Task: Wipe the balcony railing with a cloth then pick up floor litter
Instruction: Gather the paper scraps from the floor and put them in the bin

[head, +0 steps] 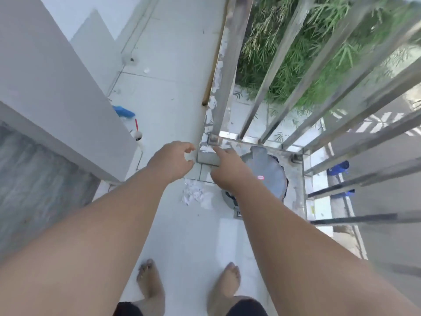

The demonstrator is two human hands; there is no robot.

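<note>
Far left of the railing [268,92] stood the white wall [57,71], and at its foot lay a blue item [124,111] with a red-handled brush [137,131] just beside it on the pale tiled floor [173,65]. Further off along the floor from those, a small white scrap [146,70] sat on its own, well apart from the railing's base.

Then the left hand [172,159] was out there, arm fully stretched, fingers loosely curled and spread, gripping nothing, hovering near the railing's corner post base [208,156]. Below it, between the two forearms and just short of the railing, lay the litter [196,196]: a heap of torn white paper bits on the floor.

The right hand [227,165] reached in alongside, forefinger out and the other fingers bent, empty as well; its fingertip lay at the grey block of the corner post base, though whether it touched could not be told. Neither hand held a cloth.

Just beyond the right forearm, tucked against the railing's lower bar, sat a round grey bin [266,169] with a small red mark on its lid. Through the bars to the right, green foliage [284,53] showed below. Bare feet [150,286] stood at the near end of the floor, well back from the railing's corner.
</note>
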